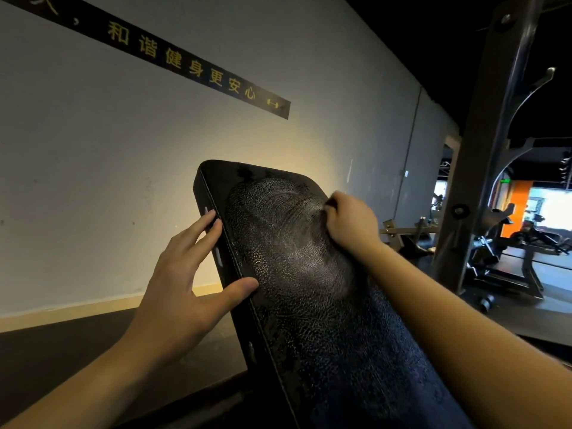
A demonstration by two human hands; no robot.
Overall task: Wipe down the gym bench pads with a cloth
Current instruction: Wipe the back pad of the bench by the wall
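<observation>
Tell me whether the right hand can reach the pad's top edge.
Probably yes. The right hand, gripping a dark cloth, rests high on the pad, with nothing between it and the top edge.

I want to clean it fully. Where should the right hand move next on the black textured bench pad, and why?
Probably sweep the right hand, curled round what seems a dark cloth, down the black textured bench pad toward its lower half. The smeared oval covers only the upper part; below it looks speckled. The left hand steadies the left edge.
</observation>
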